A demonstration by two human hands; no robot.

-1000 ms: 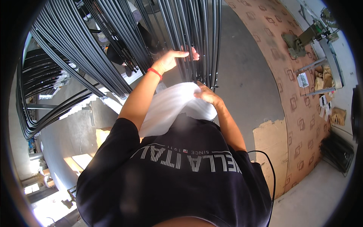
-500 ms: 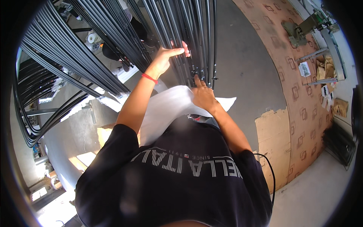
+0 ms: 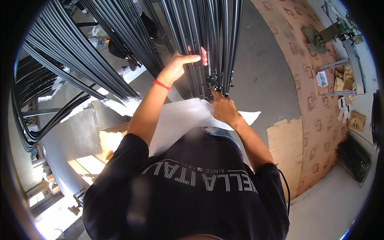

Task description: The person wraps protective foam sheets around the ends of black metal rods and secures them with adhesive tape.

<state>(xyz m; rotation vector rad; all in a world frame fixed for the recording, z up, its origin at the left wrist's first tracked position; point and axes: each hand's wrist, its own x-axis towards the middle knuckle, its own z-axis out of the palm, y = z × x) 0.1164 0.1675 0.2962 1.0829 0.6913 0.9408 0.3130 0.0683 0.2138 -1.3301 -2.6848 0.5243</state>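
A bundle of long black tubes [image 3: 192, 24] runs down from the top of the view, with small dark fittings near the lower ends. My left hand [image 3: 180, 67], a red band on its wrist, is wrapped round part of this bundle; its thumb lies across the front and its fingertips show on the far side. My right hand [image 3: 225, 109] is lower, by the tube ends. Its fingers are bent over a white sheet [image 3: 182, 116] and its fingertips touch the tubes. The sheet spreads in front of my body and shows on both sides of the right hand.
More black tubes [image 3: 76, 44] stand in bundles at the left, some ends wrapped in clear plastic. Behind them is a person in dark clothing [image 3: 118, 50]. Brown cardboard [image 3: 286, 140] lies at the right, near a patterned floor covering [image 3: 316, 120]. A metal machine [image 3: 320, 38] stands far right.
The tube bundle has shifted a little to the right and down in the picture, along with both hands and the white sheet. Both hands keep their places on the bundle.
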